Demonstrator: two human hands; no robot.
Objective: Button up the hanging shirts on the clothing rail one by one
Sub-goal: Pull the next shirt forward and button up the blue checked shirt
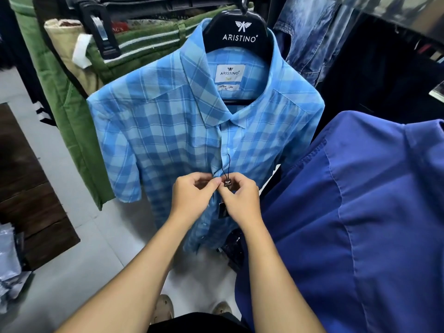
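Crowded clothing rail: a light-blue checked shirt (182, 131) hangs on a black hanger (236, 32). Left hand (192, 195) and right hand (240, 200) pinch its soft, limp placket mid-chest; best gripped at the edges.

Green trousers (79, 140) hang left, faded jeans (312, 32) upper right, pale floor tiles (84, 260) below.

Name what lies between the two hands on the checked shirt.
Head view: a small dark tag on a black cord hangs between the left hand and right hand, against the checked shirt.
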